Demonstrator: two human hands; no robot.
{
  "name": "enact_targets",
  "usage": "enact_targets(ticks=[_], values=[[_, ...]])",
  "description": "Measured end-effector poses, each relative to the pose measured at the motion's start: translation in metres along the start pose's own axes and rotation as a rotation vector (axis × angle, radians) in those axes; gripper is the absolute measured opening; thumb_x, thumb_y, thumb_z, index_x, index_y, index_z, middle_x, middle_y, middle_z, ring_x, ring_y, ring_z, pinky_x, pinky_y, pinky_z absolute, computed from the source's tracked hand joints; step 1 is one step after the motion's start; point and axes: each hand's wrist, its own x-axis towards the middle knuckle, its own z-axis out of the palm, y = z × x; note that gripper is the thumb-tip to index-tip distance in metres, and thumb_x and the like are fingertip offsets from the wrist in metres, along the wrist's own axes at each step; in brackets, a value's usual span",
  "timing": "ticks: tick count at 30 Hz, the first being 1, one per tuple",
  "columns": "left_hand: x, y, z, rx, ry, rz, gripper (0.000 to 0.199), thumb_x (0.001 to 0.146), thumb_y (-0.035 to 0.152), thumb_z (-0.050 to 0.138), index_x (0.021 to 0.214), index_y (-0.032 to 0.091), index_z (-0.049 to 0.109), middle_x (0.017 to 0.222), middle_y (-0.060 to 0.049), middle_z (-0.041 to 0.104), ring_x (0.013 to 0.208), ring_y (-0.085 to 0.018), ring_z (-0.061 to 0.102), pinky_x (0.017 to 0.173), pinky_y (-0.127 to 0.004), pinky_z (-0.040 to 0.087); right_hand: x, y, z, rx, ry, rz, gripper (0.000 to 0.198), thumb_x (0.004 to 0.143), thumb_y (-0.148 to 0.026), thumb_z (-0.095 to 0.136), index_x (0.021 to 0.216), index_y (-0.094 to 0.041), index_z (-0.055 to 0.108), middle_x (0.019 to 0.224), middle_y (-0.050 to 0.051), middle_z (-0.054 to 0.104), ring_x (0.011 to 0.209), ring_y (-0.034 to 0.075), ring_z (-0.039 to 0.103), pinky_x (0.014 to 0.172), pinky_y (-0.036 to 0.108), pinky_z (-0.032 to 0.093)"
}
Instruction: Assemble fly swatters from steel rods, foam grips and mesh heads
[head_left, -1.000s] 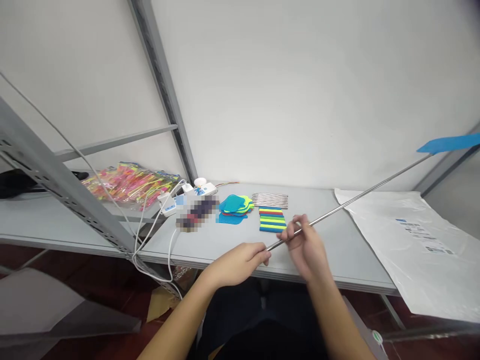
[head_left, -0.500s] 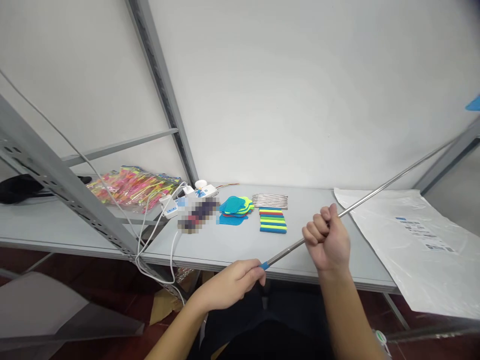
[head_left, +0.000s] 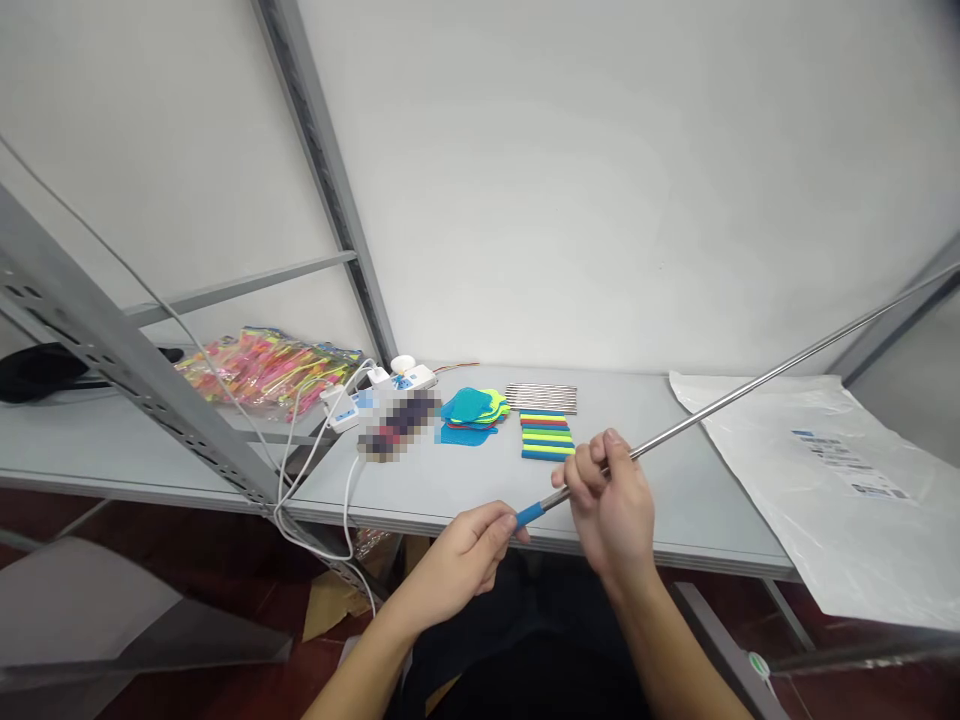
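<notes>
Thin metal rod (head_left: 750, 386), telescopic by the look of its stepped sections, runs on a slant from the near edge of the worktop (head_left: 465, 480) up and out past the right border of the view. Blue grip (head_left: 529, 515) at its low end. Left hand (head_left: 466, 556) closed around that blue grip, thumb and fingers pinching it just in front of the worktop edge. Right hand (head_left: 611, 505) closed on the bare metal just above the grip, fingers wrapped round the shaft (both hands close together, nearly touching).

Behind the hands, on the worktop: a stack of coloured strips (head_left: 547, 437), a row of short metal rods (head_left: 541, 398) beyond it, a pile of blue and yellow-green flat pieces (head_left: 471, 412) to the left. Farther left, a white power strip (head_left: 379, 388) with white cables (head_left: 330, 500) hanging over the edge, and a bag of pink and yellow items (head_left: 266, 365). To the right, a large white plastic bag (head_left: 832, 480) lying flat. Grey shelf uprights (head_left: 322, 180) against a white wall.
</notes>
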Motion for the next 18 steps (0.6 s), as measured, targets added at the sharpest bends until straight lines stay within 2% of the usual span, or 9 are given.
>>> enact_targets(ticks=[2, 4, 5, 6, 8, 11, 14, 16, 18], values=[[-0.002, -0.001, -0.003, 0.029, 0.015, 0.006, 0.037, 0.095, 0.05, 0.042, 0.092, 0.016, 0.059, 0.051, 0.01, 0.027, 0.042, -0.006, 0.025, 0.042, -0.019, 0.027, 0.003, -0.003, -0.005, -0.065, -0.067, 0.031, 0.019, 0.091, -0.031, 0.054, 0.078, -0.019, 0.061, 0.064, -0.003, 0.055, 0.062, 0.011, 0.056, 0.075, 0.033, 0.053], [-0.004, -0.002, -0.009, 0.09, 0.036, 0.009, 0.038, 0.095, 0.05, 0.042, 0.092, 0.016, 0.06, 0.05, 0.01, 0.028, 0.042, -0.007, 0.027, 0.042, -0.019, 0.027, 0.014, -0.019, -0.021, -0.068, -0.094, 0.078, 0.017, 0.088, -0.033, 0.057, 0.087, -0.018, 0.066, 0.085, 0.003, 0.066, 0.082, 0.015, 0.063, 0.088, 0.038, 0.051], [-0.005, -0.002, -0.013, 0.131, 0.049, 0.007, 0.039, 0.094, 0.05, 0.043, 0.092, 0.016, 0.061, 0.05, 0.01, 0.029, 0.043, -0.007, 0.028, 0.043, -0.019, 0.027, 0.022, -0.03, -0.031, -0.029, -0.062, 0.081, 0.023, 0.089, -0.038, 0.055, 0.088, -0.018, 0.067, 0.086, 0.003, 0.068, 0.084, 0.016, 0.065, 0.092, 0.041, 0.05], [-0.006, -0.001, -0.016, 0.172, 0.059, 0.003, 0.04, 0.094, 0.051, 0.043, 0.092, 0.016, 0.062, 0.05, 0.009, 0.03, 0.043, -0.007, 0.03, 0.043, -0.019, 0.027, 0.03, -0.042, -0.041, 0.023, 0.014, 0.038, 0.027, 0.09, -0.041, 0.051, 0.084, -0.019, 0.067, 0.078, 0.0, 0.067, 0.08, 0.015, 0.065, 0.095, 0.042, 0.049], [-0.006, -0.001, -0.02, 0.243, 0.074, -0.006, 0.04, 0.094, 0.051, 0.044, 0.093, 0.016, 0.063, 0.051, 0.008, 0.032, 0.044, -0.007, 0.032, 0.044, -0.019, 0.026, 0.044, -0.061, -0.058, 0.061, 0.172, -0.093, 0.029, 0.093, -0.034, 0.046, 0.076, -0.02, 0.065, 0.065, -0.004, 0.065, 0.074, 0.012, 0.067, 0.098, 0.04, 0.047], [-0.004, 0.002, -0.023, 0.278, 0.073, -0.013, 0.042, 0.093, 0.052, 0.043, 0.092, 0.016, 0.063, 0.051, 0.008, 0.032, 0.045, -0.008, 0.032, 0.043, -0.019, 0.026, 0.046, -0.064, -0.063, -0.109, 0.254, -0.243, 0.031, 0.094, -0.035, 0.043, 0.08, -0.02, 0.067, 0.077, 0.002, 0.073, 0.095, 0.02, 0.068, 0.101, 0.046, 0.043], [-0.003, 0.008, -0.025, 0.264, 0.088, 0.001, 0.042, 0.093, 0.052, 0.043, 0.092, 0.015, 0.062, 0.05, 0.009, 0.03, 0.044, -0.008, 0.031, 0.043, -0.02, 0.025, 0.025, -0.038, -0.046, -0.285, 0.113, -0.249, 0.029, 0.091, -0.039, 0.049, 0.086, -0.019, 0.07, 0.098, 0.008, 0.075, 0.112, 0.023, 0.062, 0.106, 0.046, 0.037], [-0.007, 0.013, -0.028, 0.269, 0.109, 0.016, 0.04, 0.092, 0.052, 0.044, 0.092, 0.015, 0.061, 0.052, 0.008, 0.032, 0.045, -0.008, 0.032, 0.044, -0.02, 0.026, 0.009, -0.02, -0.036, -0.321, -0.019, -0.112, 0.033, 0.092, -0.043, 0.049, 0.094, -0.02, 0.072, 0.112, 0.01, 0.071, 0.12, 0.024, 0.057, 0.108, 0.045, 0.035], [-0.013, 0.016, -0.034, 0.295, 0.129, 0.018, 0.038, 0.092, 0.051, 0.047, 0.092, 0.016, 0.062, 0.055, 0.007, 0.035, 0.048, -0.008, 0.034, 0.045, -0.02, 0.027, 0.001, -0.016, -0.036, -0.373, -0.104, 0.004, 0.035, 0.091, -0.045, 0.051, 0.105, -0.02, 0.071, 0.124, 0.01, 0.065, 0.125, 0.024, 0.051, 0.11, 0.043, 0.033]])
